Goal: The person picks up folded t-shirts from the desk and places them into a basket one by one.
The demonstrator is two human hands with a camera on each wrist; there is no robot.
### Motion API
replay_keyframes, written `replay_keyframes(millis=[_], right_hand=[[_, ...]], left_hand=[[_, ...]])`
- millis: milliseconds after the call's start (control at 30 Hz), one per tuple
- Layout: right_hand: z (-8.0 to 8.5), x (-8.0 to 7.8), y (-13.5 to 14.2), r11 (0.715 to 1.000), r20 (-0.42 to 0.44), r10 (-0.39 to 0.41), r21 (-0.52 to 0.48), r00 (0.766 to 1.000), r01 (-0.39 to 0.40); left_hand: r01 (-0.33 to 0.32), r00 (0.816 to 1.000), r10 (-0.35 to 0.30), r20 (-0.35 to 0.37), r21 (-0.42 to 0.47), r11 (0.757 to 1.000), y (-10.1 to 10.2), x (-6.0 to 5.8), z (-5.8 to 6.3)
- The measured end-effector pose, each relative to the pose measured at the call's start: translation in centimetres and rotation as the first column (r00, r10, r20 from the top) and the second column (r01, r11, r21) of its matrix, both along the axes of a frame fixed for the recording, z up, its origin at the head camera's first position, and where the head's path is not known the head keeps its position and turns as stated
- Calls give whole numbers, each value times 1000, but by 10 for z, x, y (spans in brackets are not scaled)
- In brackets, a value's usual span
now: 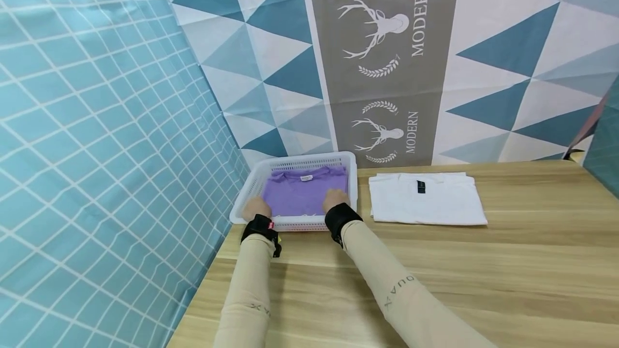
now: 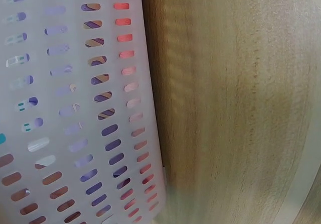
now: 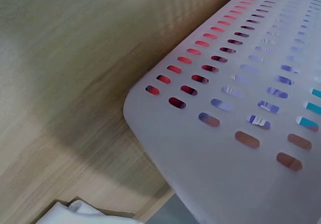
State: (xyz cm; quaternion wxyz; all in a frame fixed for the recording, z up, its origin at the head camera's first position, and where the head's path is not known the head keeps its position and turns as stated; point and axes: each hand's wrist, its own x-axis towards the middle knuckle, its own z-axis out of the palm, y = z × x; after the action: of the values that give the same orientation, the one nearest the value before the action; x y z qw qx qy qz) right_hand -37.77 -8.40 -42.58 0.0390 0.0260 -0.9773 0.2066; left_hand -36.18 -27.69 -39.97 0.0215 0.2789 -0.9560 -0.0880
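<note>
A folded purple T-shirt (image 1: 304, 192) lies in a white perforated plastic basket (image 1: 352, 176) at the table's left end. My left hand (image 1: 257, 208) reaches over the front rim, at the shirt's left edge. Over its right front part is my right hand (image 1: 335, 198), also inside the rim. The fingers of both hands are hidden from the head view, and I cannot tell whether they grip the cloth. Both wrist views show the basket's slotted wall (image 2: 85, 103) (image 3: 200, 133), with purple and red-pink cloth showing through the slots.
To the basket's right, a folded white T-shirt (image 1: 425, 200) with a black neck label lies on the wooden table (image 1: 508, 267). A blue checked curtain (image 1: 106, 122) hangs close along the left. Behind the table is a patterned cloth (image 1: 382, 69) with deer heads and triangles.
</note>
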Motion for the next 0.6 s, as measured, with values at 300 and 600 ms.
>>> replay_keyframes(millis=[300,600], right_hand=[[17,19,7,999,15,15,46,1000,-16],[44,15,16,995,-36,78,-51,996,-80]], left_hand=[[1,999,0,-34,30,1000,-3,-1,-5],[79,985,-66,-159,78,994,-21,0,25]])
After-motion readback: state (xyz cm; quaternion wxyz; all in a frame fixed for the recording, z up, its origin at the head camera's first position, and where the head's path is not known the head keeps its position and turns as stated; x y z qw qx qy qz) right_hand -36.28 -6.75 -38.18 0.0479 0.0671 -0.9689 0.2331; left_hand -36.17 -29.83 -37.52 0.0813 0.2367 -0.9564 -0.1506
